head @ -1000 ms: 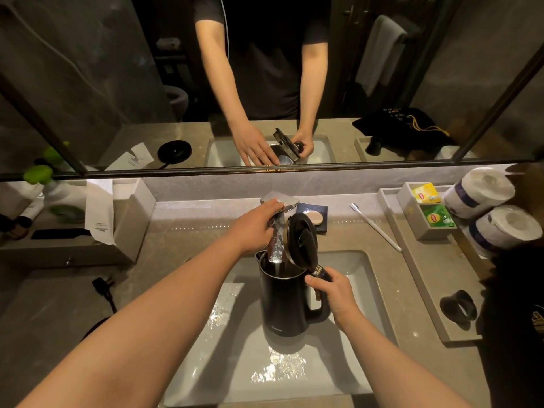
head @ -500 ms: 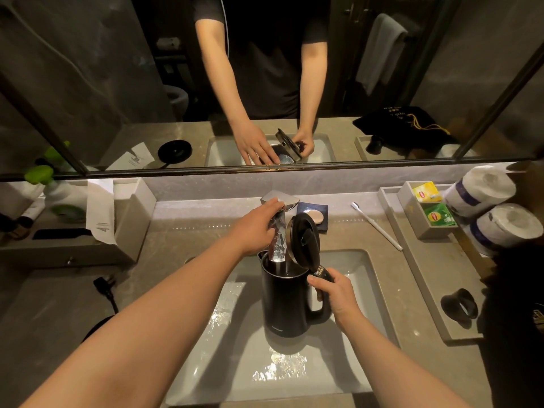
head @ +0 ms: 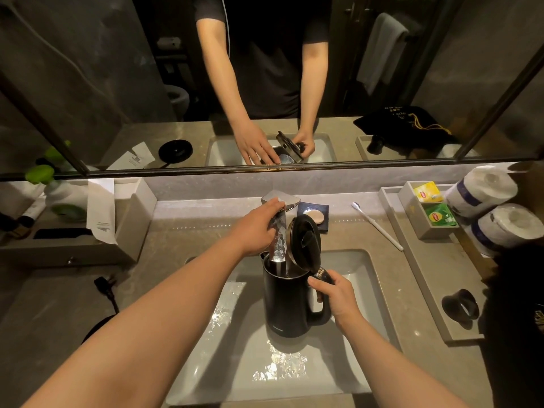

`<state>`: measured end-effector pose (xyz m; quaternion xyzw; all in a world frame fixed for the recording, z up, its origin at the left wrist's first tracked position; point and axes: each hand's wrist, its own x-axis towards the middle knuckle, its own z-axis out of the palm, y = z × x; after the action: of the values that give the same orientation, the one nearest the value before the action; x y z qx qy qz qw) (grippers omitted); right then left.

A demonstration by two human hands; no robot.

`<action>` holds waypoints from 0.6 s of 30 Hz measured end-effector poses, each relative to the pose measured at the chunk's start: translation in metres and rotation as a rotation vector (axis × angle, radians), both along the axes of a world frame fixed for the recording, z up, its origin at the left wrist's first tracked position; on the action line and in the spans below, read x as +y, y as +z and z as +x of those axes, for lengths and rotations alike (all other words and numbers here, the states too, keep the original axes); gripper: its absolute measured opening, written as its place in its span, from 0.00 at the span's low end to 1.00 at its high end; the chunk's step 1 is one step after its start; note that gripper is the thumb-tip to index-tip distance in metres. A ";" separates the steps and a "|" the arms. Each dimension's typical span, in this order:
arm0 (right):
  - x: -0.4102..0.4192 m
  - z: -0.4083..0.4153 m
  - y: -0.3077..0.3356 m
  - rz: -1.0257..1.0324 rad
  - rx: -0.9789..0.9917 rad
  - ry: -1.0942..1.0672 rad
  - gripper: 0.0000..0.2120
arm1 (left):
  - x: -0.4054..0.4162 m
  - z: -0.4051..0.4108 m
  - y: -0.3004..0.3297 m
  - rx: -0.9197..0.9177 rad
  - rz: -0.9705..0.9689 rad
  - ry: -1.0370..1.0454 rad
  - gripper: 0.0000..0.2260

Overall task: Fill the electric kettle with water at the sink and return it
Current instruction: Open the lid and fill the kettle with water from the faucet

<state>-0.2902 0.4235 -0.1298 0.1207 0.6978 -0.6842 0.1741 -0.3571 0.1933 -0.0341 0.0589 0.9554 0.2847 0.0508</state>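
Grey stone worktop (head: 182,242) runs below a wide mirror (head: 117,83), with a white rectangular sink (head: 365,278) set into its middle. Inside the basin stands the black electric kettle (head: 287,301), upright, its base on the wet sink floor towards the back half. Its lid (head: 304,242) is hinged open and stands nearly vertical on the handle side. A stream of water (head: 278,245) falls from the chrome faucet (head: 281,200) at the back edge of the sink straight into the kettle's open mouth.

The left hand (head: 256,228) reaches to the faucet, fingers curled over the front of its flat lever, thumb side resting just beside the stream. The right hand (head: 335,295) grips the kettle's handle, fingers wrapped round it and the thumb lying on top near the lid hinge.

Behind the faucet, at the back edge of the worktop, a dark soap dish (head: 313,214) holds a round soap. A white toothbrush (head: 376,226) lies diagonally to the right of it. Along the right edge sits a grey tray (head: 435,290) carrying a small box with yellow and green tea bags (head: 432,206), two paper rolls (head: 494,210) and a black ring-shaped object (head: 460,307). On the left part of the worktop lie a black plug (head: 103,285) and, at the near edge, the round dark kettle base (head: 97,328), partly hidden by the left forearm. A grey box (head: 129,219) with a paper card stands at the back left corner.
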 end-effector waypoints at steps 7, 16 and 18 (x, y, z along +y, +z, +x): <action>-0.001 0.001 -0.003 0.025 -0.007 0.014 0.05 | 0.001 0.002 0.003 -0.008 0.016 -0.001 0.30; -0.002 0.001 -0.004 0.022 0.002 0.011 0.06 | 0.001 0.003 0.004 -0.020 0.012 -0.004 0.30; -0.002 0.002 -0.004 0.018 0.003 0.006 0.06 | 0.002 0.003 0.004 -0.021 0.013 -0.005 0.30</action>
<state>-0.2884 0.4212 -0.1339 0.1192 0.7045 -0.6777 0.1739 -0.3542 0.1949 -0.0303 0.0586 0.9529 0.2913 0.0611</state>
